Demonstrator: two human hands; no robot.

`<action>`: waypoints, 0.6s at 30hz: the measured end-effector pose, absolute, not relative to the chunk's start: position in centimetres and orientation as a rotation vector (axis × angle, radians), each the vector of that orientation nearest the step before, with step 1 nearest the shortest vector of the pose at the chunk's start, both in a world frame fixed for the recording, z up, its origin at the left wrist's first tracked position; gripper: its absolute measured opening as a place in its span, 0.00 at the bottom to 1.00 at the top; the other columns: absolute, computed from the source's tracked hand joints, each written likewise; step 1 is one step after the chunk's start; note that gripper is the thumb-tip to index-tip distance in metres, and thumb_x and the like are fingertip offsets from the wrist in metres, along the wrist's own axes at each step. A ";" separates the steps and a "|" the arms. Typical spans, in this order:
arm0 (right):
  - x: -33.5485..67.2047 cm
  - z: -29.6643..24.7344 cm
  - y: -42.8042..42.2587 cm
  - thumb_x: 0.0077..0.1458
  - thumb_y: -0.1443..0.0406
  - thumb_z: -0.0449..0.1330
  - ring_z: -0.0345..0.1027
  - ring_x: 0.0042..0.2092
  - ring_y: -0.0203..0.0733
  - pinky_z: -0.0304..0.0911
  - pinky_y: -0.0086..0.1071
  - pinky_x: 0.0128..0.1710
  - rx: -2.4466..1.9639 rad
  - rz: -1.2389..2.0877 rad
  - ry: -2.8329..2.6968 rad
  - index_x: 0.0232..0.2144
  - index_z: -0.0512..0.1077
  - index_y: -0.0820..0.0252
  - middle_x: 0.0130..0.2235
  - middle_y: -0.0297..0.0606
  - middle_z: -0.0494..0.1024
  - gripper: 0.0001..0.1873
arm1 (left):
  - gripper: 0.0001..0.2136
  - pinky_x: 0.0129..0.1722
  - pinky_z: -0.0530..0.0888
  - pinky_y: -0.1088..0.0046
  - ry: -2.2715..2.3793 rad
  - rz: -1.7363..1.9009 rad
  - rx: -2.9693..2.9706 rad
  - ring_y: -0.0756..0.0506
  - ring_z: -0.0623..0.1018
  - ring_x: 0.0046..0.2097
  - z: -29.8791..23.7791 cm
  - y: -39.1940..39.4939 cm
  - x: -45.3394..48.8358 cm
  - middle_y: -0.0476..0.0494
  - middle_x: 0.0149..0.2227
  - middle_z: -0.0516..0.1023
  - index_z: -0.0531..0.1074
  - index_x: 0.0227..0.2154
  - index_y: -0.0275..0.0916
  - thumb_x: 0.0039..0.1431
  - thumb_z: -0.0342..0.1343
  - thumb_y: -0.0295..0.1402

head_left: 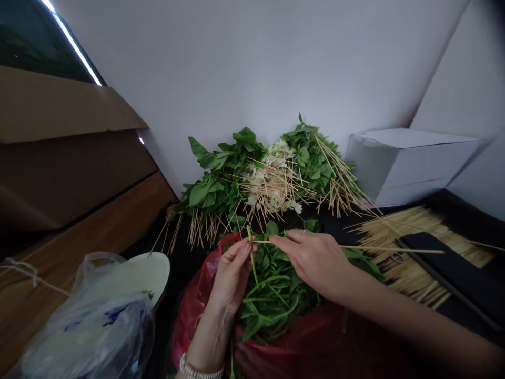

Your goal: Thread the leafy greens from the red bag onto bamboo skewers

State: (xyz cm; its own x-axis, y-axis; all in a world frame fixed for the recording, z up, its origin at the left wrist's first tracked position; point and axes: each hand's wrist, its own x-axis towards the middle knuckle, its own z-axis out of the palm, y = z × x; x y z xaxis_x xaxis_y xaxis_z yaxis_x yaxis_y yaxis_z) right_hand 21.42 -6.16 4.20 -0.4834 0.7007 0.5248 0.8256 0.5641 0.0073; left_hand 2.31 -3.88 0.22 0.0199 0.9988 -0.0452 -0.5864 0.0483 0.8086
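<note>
Left hand (pixel 232 273) pinches a stem (pixel 253 265), thumb against finger; right hand (pixel 315 261) clamps the skewer (pixel 394 249), tip at those left fingertips. Stem looks light, crisp, easily split: best pinched mid-length. Greens (pixel 272 310) lie just below the fingers.

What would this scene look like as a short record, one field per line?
Left hand: pinches a green stem
Right hand: holds a skewer, one end at the stem
Below the hands: greens in a red bag
By the wall: leafy piles with sticks
Right side: loose skewers, white box
Left side: bowl, clear bag
</note>
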 end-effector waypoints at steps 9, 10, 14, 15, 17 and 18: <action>20.9 3.6 -6.3 0.60 0.75 0.53 0.70 0.34 0.40 0.57 0.33 0.31 -1.195 -0.273 -2.342 0.44 0.74 0.60 0.34 0.37 0.78 0.14 | 0.14 0.33 0.75 0.83 0.768 1.341 0.744 0.53 0.79 0.29 0.3 -4.1 2.4 0.46 0.26 0.84 0.84 0.30 0.35 0.36 0.76 0.32; 20.8 3.5 -6.4 0.60 0.75 0.53 0.70 0.34 0.40 0.58 0.33 0.32 -1.183 -0.268 -2.339 0.43 0.74 0.61 0.35 0.37 0.78 0.14 | 0.14 0.32 0.74 0.84 0.766 1.323 0.749 0.54 0.78 0.28 0.2 -4.1 2.4 0.46 0.26 0.84 0.84 0.30 0.34 0.37 0.76 0.32; 20.6 3.1 -6.5 0.59 0.77 0.51 0.70 0.35 0.40 0.59 0.33 0.33 -1.133 -0.291 -2.321 0.42 0.74 0.62 0.36 0.38 0.78 0.15 | 0.14 0.30 0.72 0.85 0.773 1.291 0.781 0.55 0.77 0.28 0.2 -4.1 2.1 0.46 0.26 0.83 0.84 0.30 0.34 0.38 0.76 0.33; 20.5 3.0 -6.5 0.59 0.78 0.51 0.70 0.34 0.40 0.59 0.33 0.32 -1.126 -0.298 -2.320 0.42 0.74 0.62 0.36 0.38 0.78 0.15 | 0.14 0.31 0.72 0.85 0.781 1.292 0.792 0.55 0.77 0.29 0.1 -4.1 2.0 0.45 0.27 0.83 0.84 0.30 0.35 0.38 0.76 0.33; 20.5 2.9 -6.5 0.58 0.78 0.51 0.70 0.34 0.40 0.59 0.33 0.31 -1.119 -0.306 -2.320 0.42 0.74 0.62 0.35 0.38 0.78 0.15 | 0.13 0.32 0.73 0.84 0.800 1.296 0.818 0.54 0.77 0.29 0.0 -4.0 1.9 0.45 0.27 0.83 0.84 0.29 0.35 0.38 0.76 0.34; 20.4 2.8 -6.6 0.58 0.78 0.51 0.70 0.33 0.40 0.59 0.33 0.31 -1.116 -0.307 -2.321 0.41 0.74 0.62 0.35 0.38 0.78 0.15 | 0.13 0.32 0.73 0.84 0.808 1.295 0.836 0.54 0.77 0.29 0.0 -4.0 1.9 0.45 0.28 0.83 0.84 0.29 0.35 0.38 0.76 0.34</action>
State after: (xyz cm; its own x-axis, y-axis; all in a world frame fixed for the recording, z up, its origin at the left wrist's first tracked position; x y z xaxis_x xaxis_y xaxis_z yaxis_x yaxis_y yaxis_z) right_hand 20.44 -6.55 2.78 -0.5105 0.6521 0.5604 0.7755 0.6307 -0.0274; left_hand 1.89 -4.02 -0.03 0.1014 0.9940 -0.0399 -0.4728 0.0834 0.8772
